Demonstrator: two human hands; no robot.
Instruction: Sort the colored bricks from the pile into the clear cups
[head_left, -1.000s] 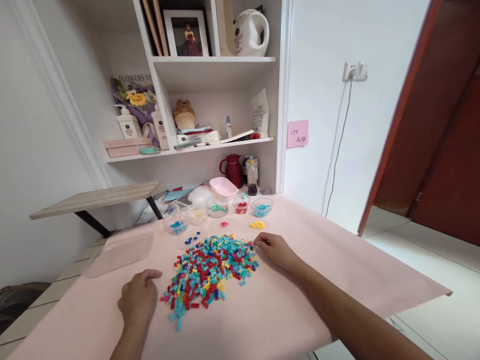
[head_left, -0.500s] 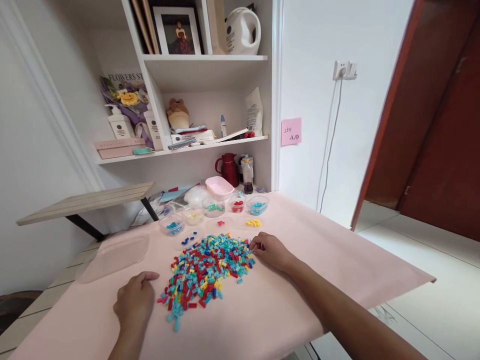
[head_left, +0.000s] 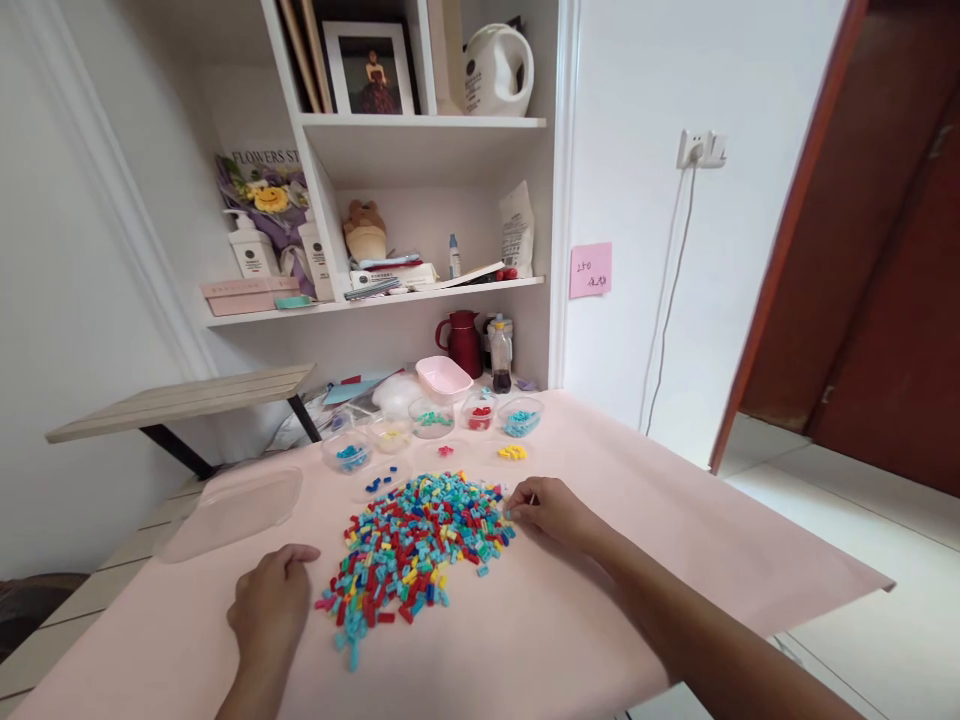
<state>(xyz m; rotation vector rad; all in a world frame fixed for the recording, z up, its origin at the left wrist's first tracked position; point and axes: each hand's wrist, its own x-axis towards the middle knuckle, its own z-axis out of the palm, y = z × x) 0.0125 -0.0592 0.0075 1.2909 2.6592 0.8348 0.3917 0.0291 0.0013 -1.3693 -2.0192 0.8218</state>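
A heap of small plastic building bricks in red, light blue, dark blue, yellow and green spreads over the pink table cover. At the heap's right edge, my right hand has its thumb and fingers pinched together, with a light-blue brick at the tips; the hand partly hides it. My left hand rests on the cover left of the heap, one finger stretched toward it and nothing seen in it.
Behind the heap stand clear tubs of sorted bricks: blue, green, red, light blue and yellow. Further back are a pink basin, a red jug and a bottle. A clear lid lies left.
My right hand has shifted slightly right and toward me along the heap's edge, its fingertips still close to the bricks. My left hand stays put. The whole view has shifted slightly.
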